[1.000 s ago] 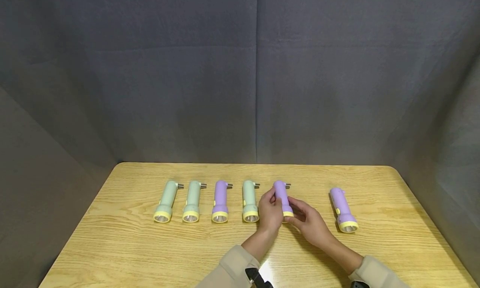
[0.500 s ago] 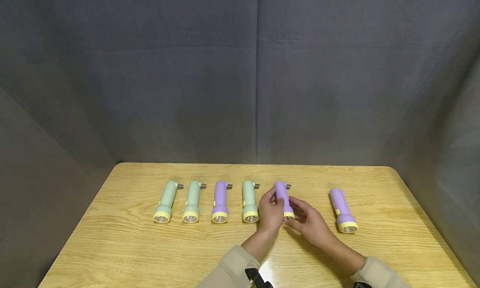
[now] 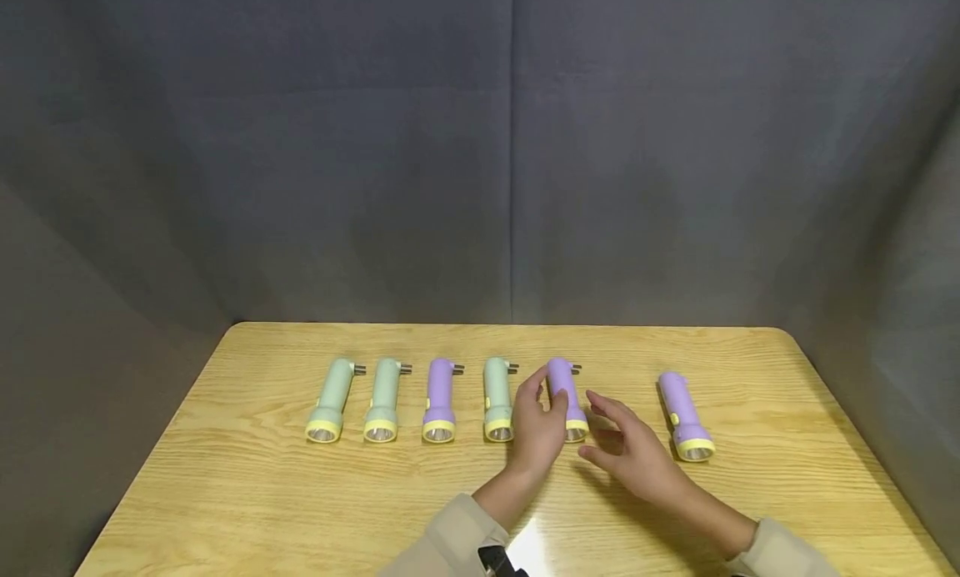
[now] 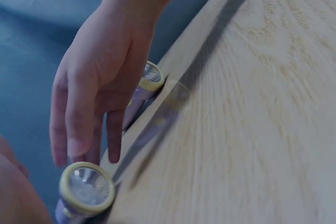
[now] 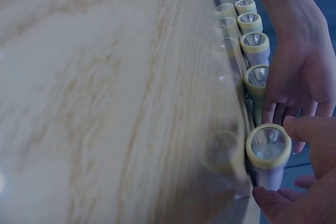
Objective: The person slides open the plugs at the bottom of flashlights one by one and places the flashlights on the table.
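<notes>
A purple flashlight [image 3: 567, 393] with a yellow rim lies on the table between my hands, lens toward me, metal plug prongs sticking out near its far end. My left hand [image 3: 536, 431] is at its left side, thumb overlapping the barrel in the head view. In the right wrist view, the fingers of that left hand [image 5: 302, 72] hang fairly straight behind the lens [image 5: 268, 142]. My right hand [image 3: 637, 456] is spread to the right of the flashlight, with a gap between its fingertips and the barrel. The left wrist view shows this right hand [image 4: 100, 77] with fingers extended.
Left of my hands, a green flashlight [image 3: 497, 398], a purple one [image 3: 439, 400] and two more green ones [image 3: 384, 398] [image 3: 330, 398] form a row. Another purple flashlight [image 3: 685, 414] lies tilted at right. Dark curtains [image 3: 510, 143] surround the wooden table [image 3: 300, 510].
My right hand has drawn away to the right from the purple flashlight and spread wider. My left hand has shifted slightly, its fingers loosening beside the barrel. The flashlight stays in place.
</notes>
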Demonstrator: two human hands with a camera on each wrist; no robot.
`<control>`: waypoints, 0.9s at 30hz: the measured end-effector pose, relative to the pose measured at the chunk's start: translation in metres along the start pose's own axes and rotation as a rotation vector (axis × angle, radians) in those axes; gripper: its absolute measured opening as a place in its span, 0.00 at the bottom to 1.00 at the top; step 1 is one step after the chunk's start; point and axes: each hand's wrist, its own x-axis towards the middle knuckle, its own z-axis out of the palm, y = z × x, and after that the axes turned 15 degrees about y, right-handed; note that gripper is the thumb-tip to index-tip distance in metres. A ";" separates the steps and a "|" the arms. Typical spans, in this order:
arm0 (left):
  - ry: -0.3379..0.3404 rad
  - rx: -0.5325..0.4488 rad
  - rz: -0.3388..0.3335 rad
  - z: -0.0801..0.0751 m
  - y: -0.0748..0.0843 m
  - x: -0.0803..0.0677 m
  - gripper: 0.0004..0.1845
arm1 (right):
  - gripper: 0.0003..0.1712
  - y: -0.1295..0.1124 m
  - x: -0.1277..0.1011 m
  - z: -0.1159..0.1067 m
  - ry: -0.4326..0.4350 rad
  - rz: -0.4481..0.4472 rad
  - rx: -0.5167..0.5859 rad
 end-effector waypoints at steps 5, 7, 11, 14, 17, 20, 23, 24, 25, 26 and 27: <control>-0.043 0.014 0.049 -0.006 0.013 -0.001 0.25 | 0.42 -0.008 -0.004 -0.015 0.025 -0.071 -0.036; -0.077 0.008 0.069 -0.005 0.019 -0.003 0.25 | 0.41 -0.011 -0.005 -0.021 0.049 -0.114 -0.058; -0.132 0.034 0.117 0.000 0.032 -0.004 0.25 | 0.41 -0.015 -0.007 -0.034 0.085 -0.161 -0.098; -0.178 0.059 0.154 0.007 0.042 -0.004 0.25 | 0.42 -0.017 -0.009 -0.047 0.096 -0.148 -0.116; -0.226 0.074 0.160 0.015 0.051 -0.004 0.24 | 0.44 -0.016 -0.012 -0.061 0.094 -0.110 -0.143; -0.261 0.086 0.155 0.023 0.059 -0.004 0.23 | 0.45 -0.015 -0.015 -0.075 0.094 -0.076 -0.165; -0.285 0.102 0.140 0.032 0.065 -0.003 0.23 | 0.47 -0.012 -0.016 -0.086 0.097 -0.062 -0.162; -0.286 0.115 0.133 0.035 0.066 -0.002 0.23 | 0.47 -0.010 -0.016 -0.090 0.101 -0.062 -0.163; -0.288 0.126 0.125 0.038 0.067 -0.001 0.23 | 0.47 -0.009 -0.016 -0.093 0.107 -0.067 -0.163; -0.292 0.136 0.113 0.041 0.067 0.000 0.24 | 0.46 -0.007 -0.016 -0.096 0.112 -0.064 -0.165; -0.297 0.145 0.103 0.044 0.067 0.001 0.24 | 0.46 -0.006 -0.015 -0.098 0.121 -0.059 -0.177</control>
